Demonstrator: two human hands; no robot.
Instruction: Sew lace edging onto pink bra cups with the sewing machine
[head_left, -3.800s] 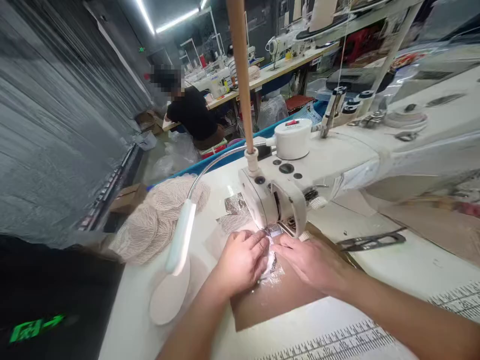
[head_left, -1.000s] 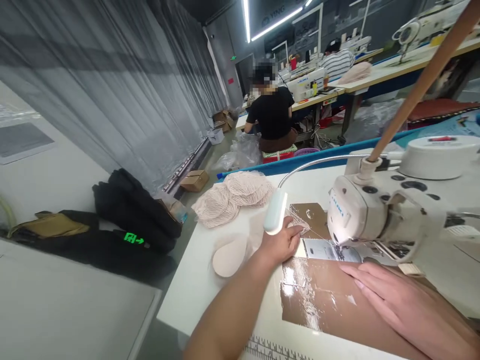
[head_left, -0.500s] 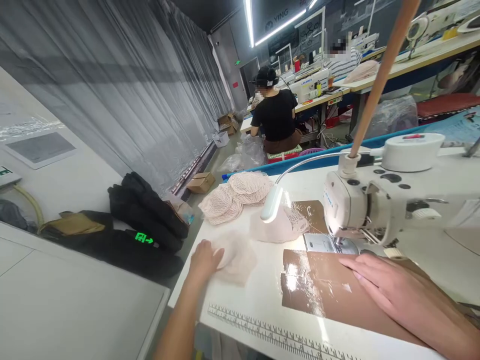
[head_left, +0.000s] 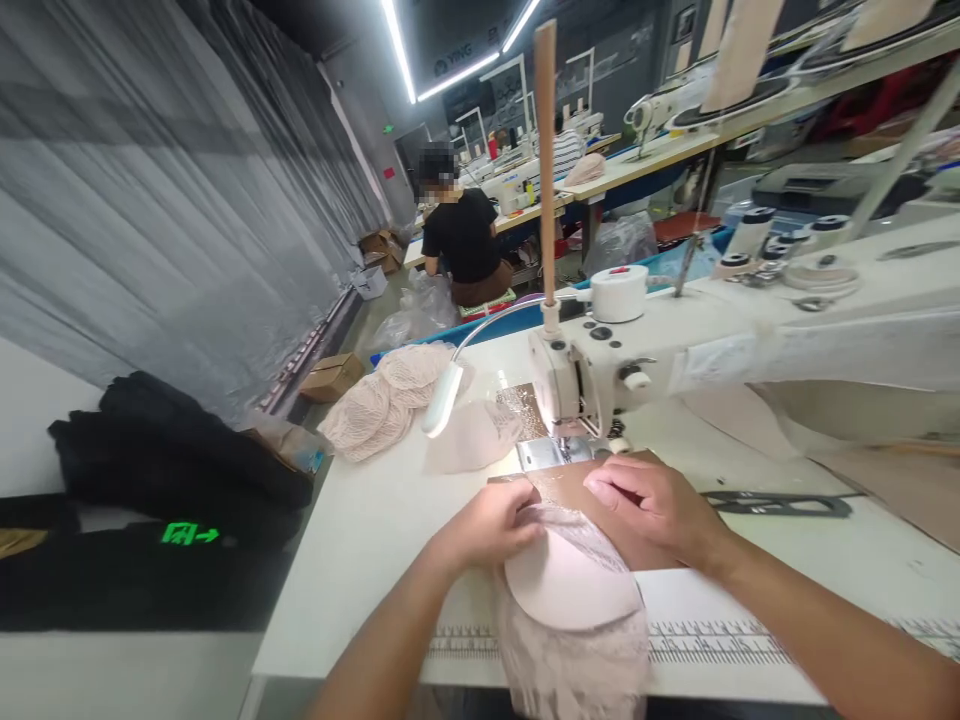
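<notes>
My left hand (head_left: 491,525) pinches the upper edge of a pale pink lace bra cup (head_left: 574,580), thumb on top. The smooth inner side of the cup faces up, and its loose lace hangs over the front edge of the table. To the right, my right hand (head_left: 649,500) is closed over the brown board (head_left: 634,550), with its fingers curled. What it holds, if anything, is hidden. Just beyond both hands is the needle area of a white sewing machine (head_left: 566,400), above a metal plate (head_left: 551,455). Another pale cup (head_left: 472,438) lies left of the needle.
Stacked lace pieces (head_left: 375,405) lie at the table's back left. A lamp on a bent neck (head_left: 442,400) reaches over the table. Dark scissors-like tool (head_left: 787,503) lies at right. A ruler strip (head_left: 720,640) runs along the front edge. A person (head_left: 461,240) sits farther back.
My left hand has brought the pale lace piece rightward, in front of the machine. My right hand has drawn its fingers in from lying flat on the board. The view has turned right.
</notes>
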